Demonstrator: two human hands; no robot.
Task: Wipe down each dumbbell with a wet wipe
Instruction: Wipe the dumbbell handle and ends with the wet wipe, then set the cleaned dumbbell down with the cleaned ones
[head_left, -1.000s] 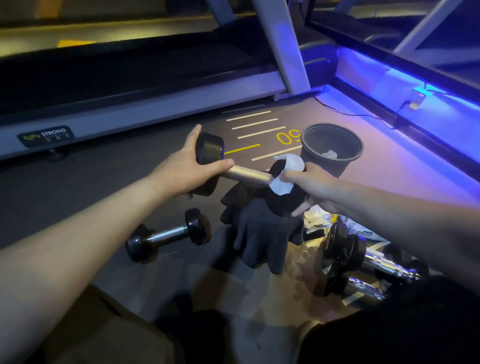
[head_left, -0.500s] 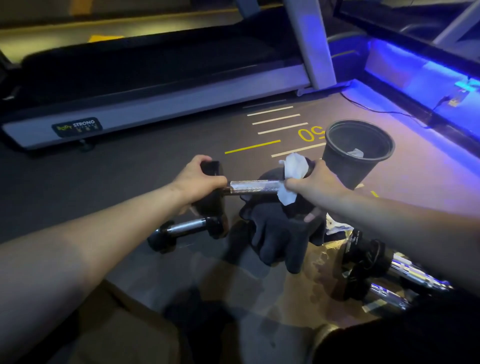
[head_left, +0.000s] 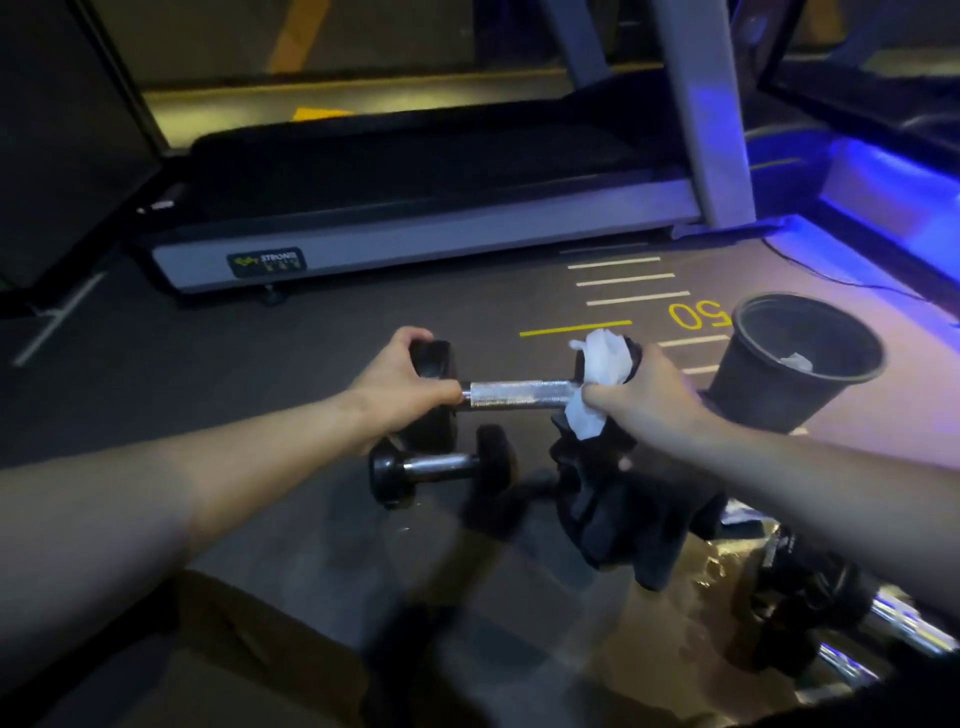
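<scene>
White wet wipe (head_left: 597, 382) is bunched in the right hand (head_left: 641, 400), fingers curled round it & pressing it onto the right end of a dumbbell (head_left: 519, 395), w/ the wipe draped over that black end and the bar beside it. Left hand (head_left: 397, 387) grips the dumbbell's other black end, holding it level above the floor, over a second dumbbell (head_left: 441, 467) lying below. Black glove (head_left: 623, 514) hangs under the right hand; black bin (head_left: 800, 374) w/ a used wipe inside stands just to the right, treadmill (head_left: 415, 249) behind.
</scene>
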